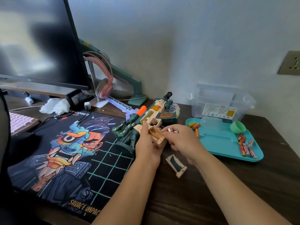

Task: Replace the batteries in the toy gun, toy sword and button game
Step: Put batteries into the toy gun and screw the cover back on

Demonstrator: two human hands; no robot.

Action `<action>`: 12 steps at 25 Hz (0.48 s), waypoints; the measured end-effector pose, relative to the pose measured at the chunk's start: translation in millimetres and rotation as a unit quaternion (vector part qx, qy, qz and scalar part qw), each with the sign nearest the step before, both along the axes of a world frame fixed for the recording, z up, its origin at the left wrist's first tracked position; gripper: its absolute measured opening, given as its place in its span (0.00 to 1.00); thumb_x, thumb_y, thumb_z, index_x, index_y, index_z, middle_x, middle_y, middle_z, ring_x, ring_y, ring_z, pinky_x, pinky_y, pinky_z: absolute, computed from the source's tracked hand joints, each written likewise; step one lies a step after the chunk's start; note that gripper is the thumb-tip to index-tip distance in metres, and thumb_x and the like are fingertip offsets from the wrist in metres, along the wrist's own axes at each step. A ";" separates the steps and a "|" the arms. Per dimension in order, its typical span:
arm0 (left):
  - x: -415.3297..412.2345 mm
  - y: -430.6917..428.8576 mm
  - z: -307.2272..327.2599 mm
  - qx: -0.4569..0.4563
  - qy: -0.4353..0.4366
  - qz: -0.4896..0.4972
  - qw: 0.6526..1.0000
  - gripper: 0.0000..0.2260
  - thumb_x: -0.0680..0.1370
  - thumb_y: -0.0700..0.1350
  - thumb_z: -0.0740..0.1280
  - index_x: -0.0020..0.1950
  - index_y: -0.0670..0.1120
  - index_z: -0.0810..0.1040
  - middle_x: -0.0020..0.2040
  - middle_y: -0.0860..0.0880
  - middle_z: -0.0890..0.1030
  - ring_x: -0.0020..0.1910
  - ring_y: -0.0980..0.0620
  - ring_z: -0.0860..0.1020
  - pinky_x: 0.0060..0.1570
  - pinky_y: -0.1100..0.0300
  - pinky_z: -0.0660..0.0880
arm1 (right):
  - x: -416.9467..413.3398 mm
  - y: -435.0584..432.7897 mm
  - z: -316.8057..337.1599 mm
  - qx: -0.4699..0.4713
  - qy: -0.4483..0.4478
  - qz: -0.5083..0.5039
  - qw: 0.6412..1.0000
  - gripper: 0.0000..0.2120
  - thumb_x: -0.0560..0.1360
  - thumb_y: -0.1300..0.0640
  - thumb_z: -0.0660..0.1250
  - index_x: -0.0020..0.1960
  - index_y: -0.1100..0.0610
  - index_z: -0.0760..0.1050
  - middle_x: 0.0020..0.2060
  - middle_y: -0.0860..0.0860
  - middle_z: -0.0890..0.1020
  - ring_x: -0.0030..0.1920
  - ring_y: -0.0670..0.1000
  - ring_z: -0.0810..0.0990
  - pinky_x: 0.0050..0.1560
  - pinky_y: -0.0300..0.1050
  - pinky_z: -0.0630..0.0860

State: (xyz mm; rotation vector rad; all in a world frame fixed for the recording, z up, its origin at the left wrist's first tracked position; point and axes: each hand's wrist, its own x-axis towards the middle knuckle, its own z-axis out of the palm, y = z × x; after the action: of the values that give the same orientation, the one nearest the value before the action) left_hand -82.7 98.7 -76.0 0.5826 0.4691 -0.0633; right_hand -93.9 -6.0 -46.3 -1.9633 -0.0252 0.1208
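Observation:
The beige and dark green toy gun (146,117) lies on the desk with its grip toward me and its battery bay (155,133) open. My left hand (148,143) grips the gun's handle from below, thumb on its side. My right hand (181,140) holds a couple of red and white batteries (172,131) right beside the open bay. The bay's cover (176,165) lies loose on the desk between my forearms. The translucent purple toy sword (121,105) lies behind the gun. The white button game (175,108) is mostly hidden behind the gun.
A teal tray (222,143) at right holds orange batteries (194,126), several red batteries (246,147) and a green egg half (237,127). A clear plastic box (219,103) stands behind it. A printed desk mat (68,151), monitor (37,41) and pink headphones (102,78) fill the left.

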 end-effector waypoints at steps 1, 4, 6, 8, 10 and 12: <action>5.3 -4.8 -0.3 -0.020 -0.006 0.019 1.000 0.17 0.79 0.53 0.68 0.58 0.40 0.80 0.47 0.41 0.86 0.46 0.45 0.85 0.53 0.47 0.81 | -2.9 -1.0 2.5 -0.023 -0.024 0.005 0.999 0.05 0.76 0.55 0.65 0.48 0.49 0.80 0.31 0.48 0.77 0.28 0.44 0.71 0.28 0.39 0.66; 17.0 -12.9 2.7 -0.054 -0.044 0.039 0.997 0.15 0.82 0.48 0.64 0.62 0.39 0.77 0.43 0.40 0.83 0.40 0.47 0.83 0.53 0.49 0.81 | -12.4 -7.0 8.5 0.074 0.004 0.038 0.997 0.06 0.77 0.51 0.65 0.50 0.49 0.79 0.29 0.48 0.73 0.25 0.43 0.66 0.24 0.38 0.62; 22.4 -13.9 8.2 -0.057 -0.083 0.033 0.994 0.13 0.82 0.45 0.63 0.63 0.39 0.77 0.45 0.39 0.83 0.40 0.48 0.83 0.44 0.53 0.83 | -11.5 -18.2 13.3 0.231 0.069 0.041 0.970 0.11 0.77 0.50 0.64 0.55 0.53 0.79 0.29 0.49 0.70 0.25 0.44 0.62 0.23 0.37 0.55; 28.0 -15.3 12.2 -0.045 -0.114 0.033 0.992 0.11 0.82 0.44 0.63 0.60 0.39 0.78 0.46 0.40 0.84 0.42 0.48 0.84 0.39 0.56 0.83 | -3.9 -30.3 15.5 0.342 0.101 0.027 0.934 0.14 0.77 0.53 0.61 0.59 0.57 0.78 0.31 0.51 0.70 0.24 0.45 0.61 0.23 0.37 0.52; 32.8 -16.8 14.0 -0.050 -0.140 0.022 0.989 0.10 0.82 0.44 0.63 0.59 0.40 0.78 0.48 0.40 0.85 0.44 0.47 0.84 0.39 0.57 0.83 | 5.0 -38.3 15.0 0.395 0.089 0.029 0.914 0.15 0.78 0.57 0.58 0.60 0.59 0.78 0.33 0.53 0.71 0.24 0.45 0.62 0.23 0.37 0.52; 34.8 -17.2 12.1 -0.060 -0.156 0.005 0.986 0.10 0.82 0.43 0.63 0.59 0.41 0.78 0.49 0.40 0.85 0.47 0.47 0.84 0.41 0.57 0.83 | 14.0 -42.8 10.1 0.396 0.055 0.043 0.915 0.14 0.79 0.58 0.59 0.60 0.58 0.78 0.35 0.53 0.73 0.25 0.45 0.63 0.22 0.36 0.54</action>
State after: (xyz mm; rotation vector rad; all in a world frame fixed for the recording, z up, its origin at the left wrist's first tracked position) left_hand -47.9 81.4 -63.9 0.4605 0.1625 0.0086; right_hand -79.9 -48.8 -36.2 -1.1388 -0.0750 0.2376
